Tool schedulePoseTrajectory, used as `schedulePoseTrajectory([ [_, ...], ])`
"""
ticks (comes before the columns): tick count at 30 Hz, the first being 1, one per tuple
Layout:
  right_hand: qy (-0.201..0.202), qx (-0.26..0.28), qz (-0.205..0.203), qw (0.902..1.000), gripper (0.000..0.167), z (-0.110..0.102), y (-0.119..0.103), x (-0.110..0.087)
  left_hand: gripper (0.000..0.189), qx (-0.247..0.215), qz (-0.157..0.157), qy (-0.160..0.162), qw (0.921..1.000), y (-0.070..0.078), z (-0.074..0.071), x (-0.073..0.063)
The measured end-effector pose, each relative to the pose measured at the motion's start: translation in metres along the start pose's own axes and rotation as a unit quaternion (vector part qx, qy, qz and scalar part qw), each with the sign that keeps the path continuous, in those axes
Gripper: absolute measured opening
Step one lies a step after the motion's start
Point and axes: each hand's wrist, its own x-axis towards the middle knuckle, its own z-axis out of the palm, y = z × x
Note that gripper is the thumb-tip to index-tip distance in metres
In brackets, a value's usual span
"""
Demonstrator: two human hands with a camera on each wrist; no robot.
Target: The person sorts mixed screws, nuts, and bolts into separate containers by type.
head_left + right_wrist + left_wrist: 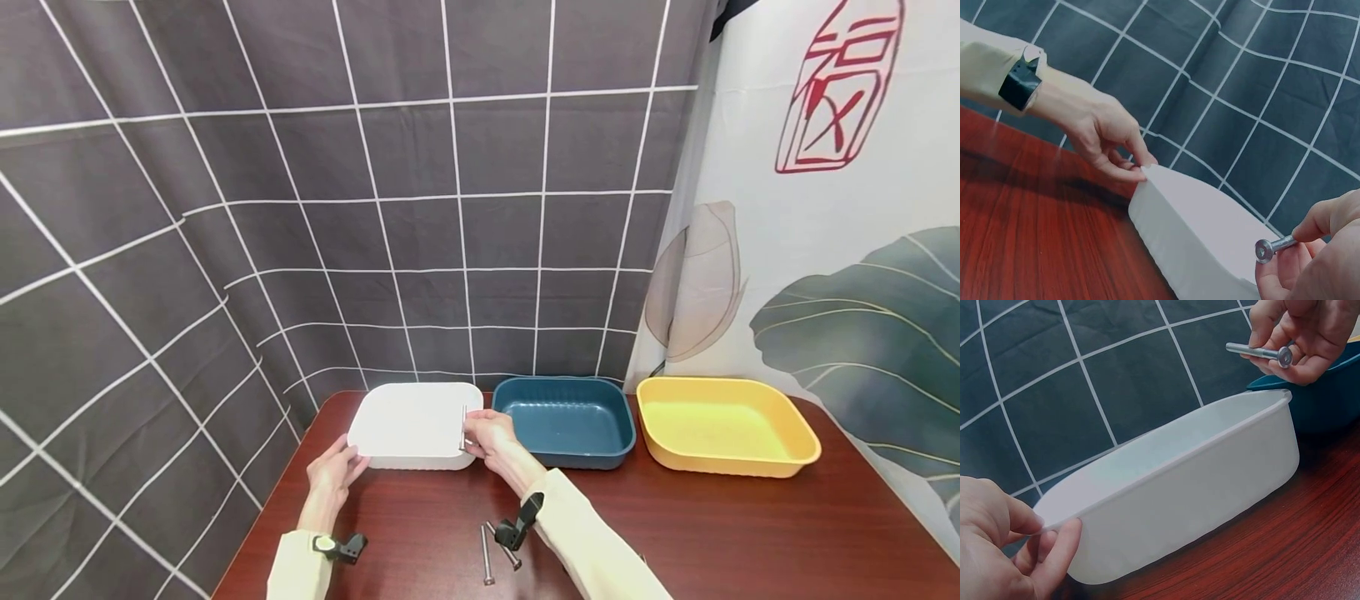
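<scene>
White is the tub (pixel 412 421) near the far left corner of the red-brown table (pixel 420 525), its rim pinched at the left end between thumb and fingers of the left hand (pixel 330 475). The right hand (pixel 487 433), well apart from it, grips a metal bolt (pixel 1263 353) above the tub's right end.

Sorting out the bolts seems at an early stage: the gripped one is lifted but not yet let go, and none shows lying in any tub. Left over are a loose bolt (pixel 486 553) toward the table's near edge and a second bolt (pixel 512 560) just beside it, slanting.

Along the far edge stand a blue tub (pixel 577 458) and, toward the far right corner, a yellow tub (pixel 720 462). Behind hangs dark checked cloth (pixel 502 233). In the head view, the right sleeve (pixel 592 542) hides some tabletop, its wrist camera (pixel 517 523) covers part of the slanting bolt, and something small peeks past the cuff side, too little to identify.
</scene>
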Motion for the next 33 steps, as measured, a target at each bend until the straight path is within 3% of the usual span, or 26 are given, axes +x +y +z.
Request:
schedulePoseTrajectory([
  [7, 0.009, 0.024, 0.012, 0.9996, 0.027, 0.001, 0.001, 0.003, 0.056, -0.001, 0.002, -0.001, 1.0000, -0.002, 0.002, 0.002],
  [18, 0.044, 0.015, -0.002, 0.9989, 0.031, 0.001, 0.002, 0.000, 0.056, 0.009, -0.002, -0.002, 1.0000, -0.004, 0.003, -0.001],
  [24, 0.026, 0.002, -0.018, 0.9995, 0.031, -0.007, -0.004, -0.011, 0.056, 0.000, 0.001, -0.001, 1.0000, -0.006, 0.002, 0.001],
  [33, -0.022, -0.028, -0.058, 0.9977, 0.027, -0.028, -0.007, -0.044, 0.055, 0.012, 0.001, -0.008, 0.9999, 0.000, 0.000, 0.000],
])
